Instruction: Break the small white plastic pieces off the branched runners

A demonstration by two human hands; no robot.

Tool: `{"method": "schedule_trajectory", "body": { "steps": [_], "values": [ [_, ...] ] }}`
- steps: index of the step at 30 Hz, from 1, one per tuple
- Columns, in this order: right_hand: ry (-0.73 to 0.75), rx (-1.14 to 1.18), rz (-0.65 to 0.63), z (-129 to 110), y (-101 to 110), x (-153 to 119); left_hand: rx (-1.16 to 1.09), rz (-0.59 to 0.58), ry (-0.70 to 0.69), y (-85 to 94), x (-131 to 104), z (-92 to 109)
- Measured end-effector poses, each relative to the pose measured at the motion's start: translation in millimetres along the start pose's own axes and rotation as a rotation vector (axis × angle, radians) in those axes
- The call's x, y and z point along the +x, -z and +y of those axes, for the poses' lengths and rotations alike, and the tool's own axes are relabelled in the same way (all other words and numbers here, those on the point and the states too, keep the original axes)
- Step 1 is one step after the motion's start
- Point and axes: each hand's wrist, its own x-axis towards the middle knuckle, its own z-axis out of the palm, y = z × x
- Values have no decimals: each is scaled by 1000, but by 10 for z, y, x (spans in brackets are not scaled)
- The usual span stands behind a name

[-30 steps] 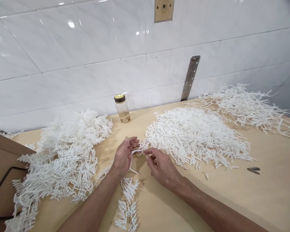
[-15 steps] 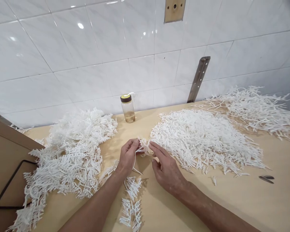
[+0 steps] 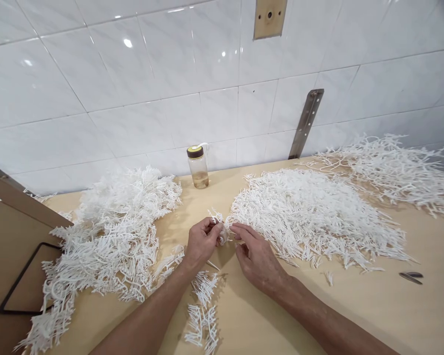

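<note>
The left hand (image 3: 216, 231) has its thumb and fingers clamped on one small white branched piece (image 3: 223, 235). The right hand (image 3: 239, 237) comes in from the other side, its thumb apart from its fingers; whether its fingertips touch the piece is hard to make out. The fingers cover part of the piece, so its full shape cannot be told.

Just in front of the hands lie three small white clusters (image 3: 204, 287), and a pale sprig (image 3: 170, 264) sits between the left forearm and the left pile (image 3: 114, 231), partly behind the arm. One tiny tuft (image 3: 329, 278) lies near the front edge of the middle pile (image 3: 318, 212).

There are three large white piles in all, the third being the far-right pile (image 3: 395, 167); single strands in them are too tangled to count. The left pile reaches a brown panel (image 3: 15, 256) with a black rectangular outline, cut off by the view.

One bottle (image 3: 199, 170) stands upright near the wall (image 3: 148, 74), with bare bench (image 3: 214, 195) between it and the hands. The widest open stretch is front right, around one dark slim tool (image 3: 411, 277). Beyond are one metal bracket (image 3: 306, 124) and one wall plate (image 3: 270, 17), cut off at the top.
</note>
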Motion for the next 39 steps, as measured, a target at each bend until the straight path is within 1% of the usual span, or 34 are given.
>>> {"method": "schedule_trajectory", "body": {
  "steps": [5, 7, 8, 10, 13, 15, 17, 20, 22, 26, 29, 32, 35, 37, 39],
  "values": [
    [-93, 11, 19, -34, 28, -1, -15, 169, -75, 16, 24, 70],
    [-92, 54, -9, -71, 35, -7, -38, 203, -115, 23, 24, 119],
    [-84, 88, -50, -99, 37, -14, -51, 213, -135, 23, 20, 144],
    [-78, 153, -170, -175, 32, -38, -79, 226, -158, 16, 5, 191],
    [-99, 196, -324, -290, 4, -91, -116, 270, -163, 0, -13, 240],
    [-90, 211, -380, -332, -20, -120, -141, 298, -160, -4, -10, 251],
    [-78, 235, -406, -334, -40, -131, -165, 306, -160, 2, 6, 249],
    [-103, 279, -405, -288, -54, -119, -165, 295, -168, 27, 48, 242],
    [-130, 290, -382, -261, -52, -104, -172, 299, -168, 46, 82, 248],
    [-200, 291, -335, -290, -40, -93, -294, 358, -152, 47, 123, 292],
    [-261, 287, -381, -363, -42, -110, -368, 390, -145, -2, 101, 349],
    [-280, 250, -414, -407, -64, -132, -391, 371, -154, -51, 63, 422],
    [-289, 217, -388, -367, -95, -141, -336, 370, -209, -22, 70, 486],
    [-319, 228, -337, -304, -104, -136, -242, 376, -225, 59, 116, 504],
    [-355, 254, -275, -238, -95, -121, -144, 359, -185, 182, 186, 491]
  ]
}}
